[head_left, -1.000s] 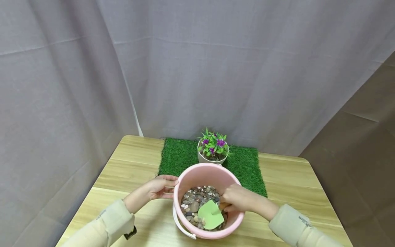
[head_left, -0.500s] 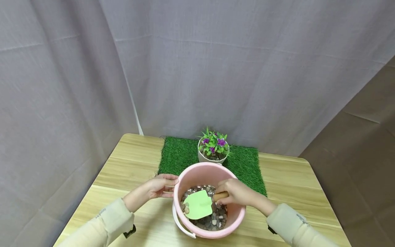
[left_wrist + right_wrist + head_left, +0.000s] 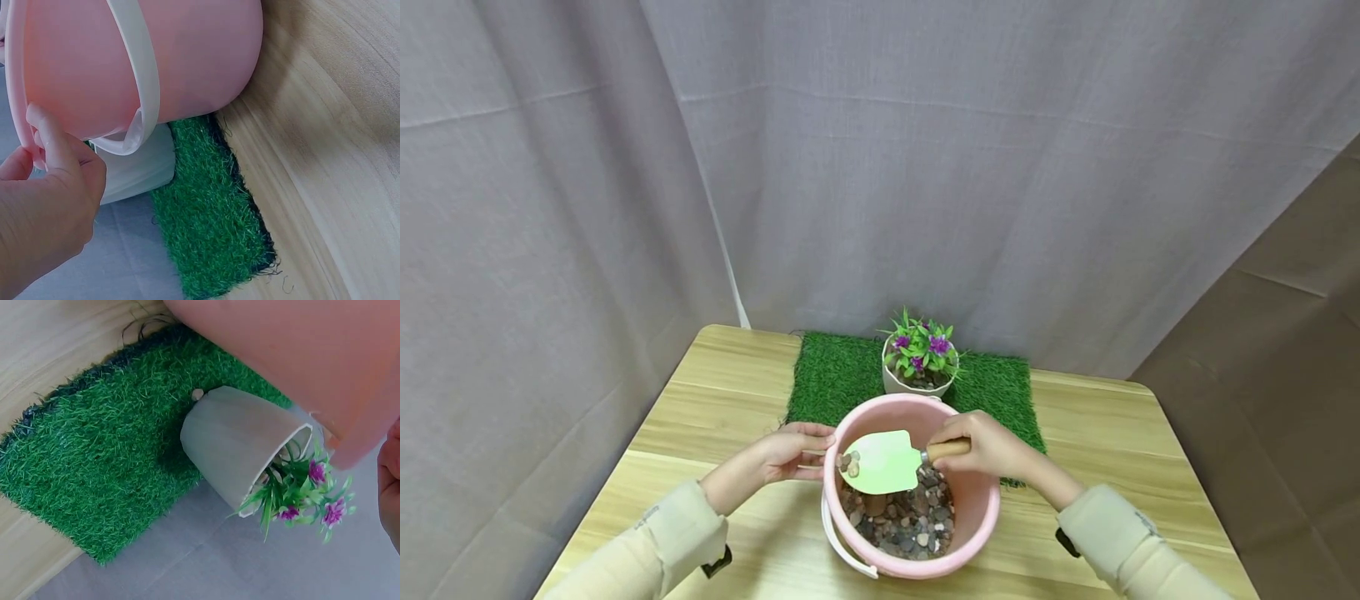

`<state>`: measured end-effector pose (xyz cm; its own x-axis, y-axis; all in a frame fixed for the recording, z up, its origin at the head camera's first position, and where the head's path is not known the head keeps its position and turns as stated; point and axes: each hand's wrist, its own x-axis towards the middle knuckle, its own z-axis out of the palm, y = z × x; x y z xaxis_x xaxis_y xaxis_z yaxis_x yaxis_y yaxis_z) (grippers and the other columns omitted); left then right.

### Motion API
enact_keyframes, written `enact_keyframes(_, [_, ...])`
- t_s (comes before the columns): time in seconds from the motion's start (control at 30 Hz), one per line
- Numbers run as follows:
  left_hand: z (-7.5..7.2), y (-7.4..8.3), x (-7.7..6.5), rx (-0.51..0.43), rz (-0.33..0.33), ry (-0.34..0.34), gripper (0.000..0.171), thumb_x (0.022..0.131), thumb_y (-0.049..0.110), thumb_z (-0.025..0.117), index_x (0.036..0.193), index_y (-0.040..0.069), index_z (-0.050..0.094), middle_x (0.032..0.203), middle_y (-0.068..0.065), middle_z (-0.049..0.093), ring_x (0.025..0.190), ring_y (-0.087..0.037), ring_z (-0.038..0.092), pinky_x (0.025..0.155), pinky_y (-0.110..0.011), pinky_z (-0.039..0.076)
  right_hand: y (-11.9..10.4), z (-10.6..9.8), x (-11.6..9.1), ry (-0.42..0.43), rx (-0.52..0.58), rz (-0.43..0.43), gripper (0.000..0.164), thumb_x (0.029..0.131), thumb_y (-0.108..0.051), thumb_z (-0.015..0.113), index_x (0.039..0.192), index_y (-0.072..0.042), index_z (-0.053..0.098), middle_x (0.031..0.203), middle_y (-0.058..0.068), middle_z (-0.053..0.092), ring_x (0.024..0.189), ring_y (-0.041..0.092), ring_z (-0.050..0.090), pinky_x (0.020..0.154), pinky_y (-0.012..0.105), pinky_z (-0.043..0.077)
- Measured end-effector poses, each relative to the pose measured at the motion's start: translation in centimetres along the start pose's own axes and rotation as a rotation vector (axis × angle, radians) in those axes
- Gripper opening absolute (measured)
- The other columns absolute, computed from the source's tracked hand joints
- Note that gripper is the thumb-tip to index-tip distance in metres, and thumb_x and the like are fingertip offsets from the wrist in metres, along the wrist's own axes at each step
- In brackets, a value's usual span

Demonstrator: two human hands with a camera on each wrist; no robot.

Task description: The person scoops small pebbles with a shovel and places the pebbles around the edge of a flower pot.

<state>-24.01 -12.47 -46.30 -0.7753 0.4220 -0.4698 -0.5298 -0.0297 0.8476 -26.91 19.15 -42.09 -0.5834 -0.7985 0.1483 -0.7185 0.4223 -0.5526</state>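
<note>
A pink bucket stands on the table with stones in its bottom. My right hand grips the wooden handle of a light green trowel and holds it over the stones, inside the bucket's mouth. A few pebbles lie at the blade's tip, near the left rim. With thumb and fingers my left hand pinches the bucket's left rim; in the left wrist view, that hand straddles the rim. Only a bit of the right hand shows in the right wrist view; the trowel is hidden there.
Behind the bucket, a white pot of purple flowers stands on a green turf mat. A loose pebble lies by the pot's base. The bucket's white handle hangs down. Grey curtains surround the wooden table.
My right hand has lifted the trowel out of the stones, shifting it left and then away from me, with a few pebbles on the blade. The left hand stays on the rim.
</note>
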Motion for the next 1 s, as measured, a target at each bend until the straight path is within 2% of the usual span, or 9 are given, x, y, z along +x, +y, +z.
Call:
enact_keyframes(0.27, [0.0, 0.0, 0.0, 0.013, 0.007, -0.001, 0.045, 0.095, 0.010, 0.051, 0.134, -0.009, 0.040, 0.081, 0.003, 0.064, 0.073, -0.007, 0.063, 0.074, -0.023, 0.062, 0.3, -0.9, -0.7, 0.017, 0.045, 0.058, 0.021, 0.079, -0.012, 0.073, 0.098, -0.003, 0.073, 0.088, 0.004, 0.070, 0.071, -0.001, 0.057, 0.065, 0.019, 0.057])
enact_keyframes(0.5, [0.1, 0.1, -0.1, 0.012, 0.002, 0.006, 0.045, 0.094, 0.009, 0.052, 0.133, -0.009, 0.040, 0.080, 0.002, 0.063, 0.073, -0.007, 0.062, 0.074, -0.023, 0.062, 1.0, -2.4, -1.7, 0.085, 0.003, 0.085, 0.021, 0.077, -0.013, 0.075, 0.096, -0.004, 0.073, 0.079, -0.001, 0.067, 0.064, -0.004, 0.052, 0.055, 0.017, 0.052])
enact_keyframes(0.83, [0.0, 0.1, -0.2, -0.003, 0.004, -0.007, 0.044, 0.094, 0.008, 0.051, 0.133, -0.009, 0.041, 0.082, 0.002, 0.064, 0.074, -0.007, 0.062, 0.074, -0.023, 0.062, 2.4, -5.0, -3.3, 0.126, 0.038, 0.206, 0.023, 0.081, -0.013, 0.072, 0.098, 0.002, 0.070, 0.085, 0.009, 0.069, 0.067, -0.003, 0.056, 0.056, 0.018, 0.056])
enact_keyframes(1.0, [0.0, 0.1, -0.2, -0.004, 0.007, -0.006, 0.044, 0.093, 0.009, 0.052, 0.132, -0.009, 0.042, 0.084, 0.000, 0.064, 0.074, -0.007, 0.062, 0.075, -0.024, 0.062, 3.1, -5.9, -4.2, 0.163, 0.015, 0.243, 0.019, 0.081, -0.012, 0.072, 0.096, 0.000, 0.071, 0.085, 0.010, 0.071, 0.065, -0.004, 0.055, 0.053, 0.017, 0.054])
